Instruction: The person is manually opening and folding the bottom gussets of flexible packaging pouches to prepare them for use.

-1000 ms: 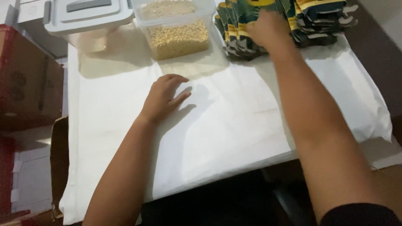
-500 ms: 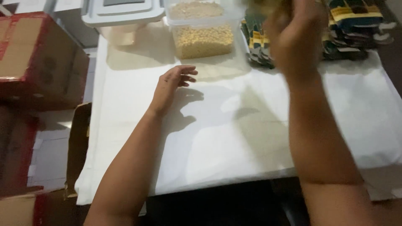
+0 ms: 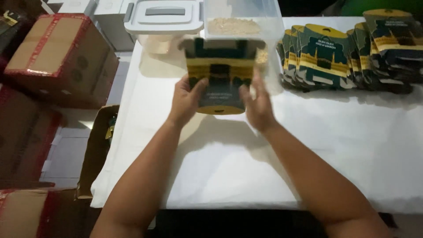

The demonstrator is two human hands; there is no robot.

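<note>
Green pouch [image 3: 220, 79] apparently held between left hand [image 3: 186, 100] and right hand [image 3: 257, 105].

Both hands hold a dark green and yellow pouch [image 3: 220, 79] above a white-covered table [image 3: 246, 176]; left hand [image 3: 185, 99] and right hand [image 3: 257, 105] grip its sides; a clear grain-filled container [image 3: 240, 22] stands behind it.

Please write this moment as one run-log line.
left hand: holds pouch left edge | right hand: holds its right edge | pouch: raised over white table | behind: clear tub, pouch stack
</note>
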